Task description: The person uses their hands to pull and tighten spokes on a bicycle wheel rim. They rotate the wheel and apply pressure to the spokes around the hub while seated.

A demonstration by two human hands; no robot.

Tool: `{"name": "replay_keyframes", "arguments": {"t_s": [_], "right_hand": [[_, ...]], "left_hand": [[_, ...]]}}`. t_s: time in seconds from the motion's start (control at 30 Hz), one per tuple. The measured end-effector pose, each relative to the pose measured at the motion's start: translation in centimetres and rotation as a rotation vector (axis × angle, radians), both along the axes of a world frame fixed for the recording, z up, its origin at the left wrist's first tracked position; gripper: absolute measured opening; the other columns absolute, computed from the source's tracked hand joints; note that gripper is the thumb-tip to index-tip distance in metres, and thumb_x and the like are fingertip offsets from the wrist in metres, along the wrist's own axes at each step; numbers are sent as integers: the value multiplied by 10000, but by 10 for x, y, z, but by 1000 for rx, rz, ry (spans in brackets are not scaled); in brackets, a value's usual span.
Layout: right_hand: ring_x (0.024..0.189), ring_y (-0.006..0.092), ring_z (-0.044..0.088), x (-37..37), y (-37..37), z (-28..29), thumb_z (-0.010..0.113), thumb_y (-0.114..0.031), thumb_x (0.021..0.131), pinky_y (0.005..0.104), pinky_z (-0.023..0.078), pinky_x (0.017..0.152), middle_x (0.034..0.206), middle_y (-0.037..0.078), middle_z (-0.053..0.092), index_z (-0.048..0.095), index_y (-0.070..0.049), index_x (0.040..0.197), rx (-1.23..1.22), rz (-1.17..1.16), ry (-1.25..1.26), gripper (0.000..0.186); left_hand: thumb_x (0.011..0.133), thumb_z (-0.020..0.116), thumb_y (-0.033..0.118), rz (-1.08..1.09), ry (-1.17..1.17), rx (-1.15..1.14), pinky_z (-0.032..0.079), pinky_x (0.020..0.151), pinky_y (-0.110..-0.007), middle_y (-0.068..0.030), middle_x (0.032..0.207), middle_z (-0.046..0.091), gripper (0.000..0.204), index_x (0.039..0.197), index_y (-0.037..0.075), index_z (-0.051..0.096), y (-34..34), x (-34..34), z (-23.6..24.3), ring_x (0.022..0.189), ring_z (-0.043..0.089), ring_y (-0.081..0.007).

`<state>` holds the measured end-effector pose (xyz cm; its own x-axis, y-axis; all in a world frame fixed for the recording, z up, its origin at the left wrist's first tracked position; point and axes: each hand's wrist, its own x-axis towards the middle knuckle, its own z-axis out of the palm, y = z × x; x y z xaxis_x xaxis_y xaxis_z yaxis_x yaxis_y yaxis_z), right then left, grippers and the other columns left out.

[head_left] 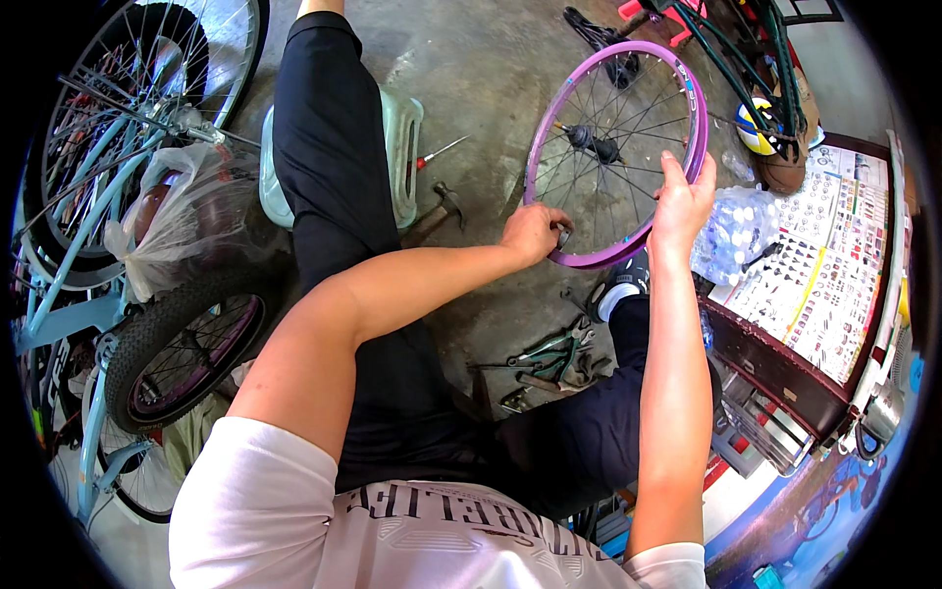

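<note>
A purple bicycle wheel rim [699, 118] with black spokes and a black hub [593, 144] stands tilted in front of me, with no tyre on it. My right hand [681, 204] grips the rim's right side, thumb and fingers round it. At the rim's lower left edge, my left hand [535, 234] is closed in a pinch. Between its fingertips is a small grey metal piece [562, 235], at the spoke ends, too small to name surely. Left of that hand a hammer [446, 203] lies on the floor.
A red-handled screwdriver [442, 153] lies beside a pale green plastic stool [405, 108]. Pliers and other tools [554, 358] sit between my legs. Bicycles [98, 187] and a loose fat-tyred wheel [147, 368] crowd the left. A wooden cabinet [780, 368] and bagged bottles [734, 231] stand right.
</note>
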<state>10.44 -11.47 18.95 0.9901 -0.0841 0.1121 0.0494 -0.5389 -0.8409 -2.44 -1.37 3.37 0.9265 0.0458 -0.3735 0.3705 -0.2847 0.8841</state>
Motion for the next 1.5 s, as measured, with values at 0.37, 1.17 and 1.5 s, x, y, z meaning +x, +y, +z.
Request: {"name": "replay_keyframes", "arguments": {"t_s": [0.37, 1.17, 1.5], "right_hand": [[903, 167, 590, 3, -9, 1, 702, -155, 898, 328, 472, 864, 1000, 79, 664, 624, 15, 1196, 13, -31, 12, 351], [956, 210, 639, 9, -14, 1, 694, -160, 919, 348, 484, 919, 1065, 131, 700, 609, 21, 1282, -59, 9, 28, 415], [906, 193, 644, 2, 4, 2, 707, -164, 914, 347, 500, 879, 1006, 113, 704, 609, 11, 1275, -19, 33, 38, 413]], "left_hand": [[863, 647, 87, -20, 77, -27, 573, 785, -415, -156, 784, 728, 311, 1123, 177, 791, 4, 1, 15, 764, 729, -298], [927, 638, 69, -499, 364, -791, 542, 706, -314, -56, 1050, 592, 546, 1438, 3, 456, 23, 32, 5, 789, 597, -130], [971, 660, 186, -498, 381, -726, 535, 678, -322, -12, 867, 568, 349, 1261, 44, 529, 19, 35, 3, 707, 554, -105]]}}
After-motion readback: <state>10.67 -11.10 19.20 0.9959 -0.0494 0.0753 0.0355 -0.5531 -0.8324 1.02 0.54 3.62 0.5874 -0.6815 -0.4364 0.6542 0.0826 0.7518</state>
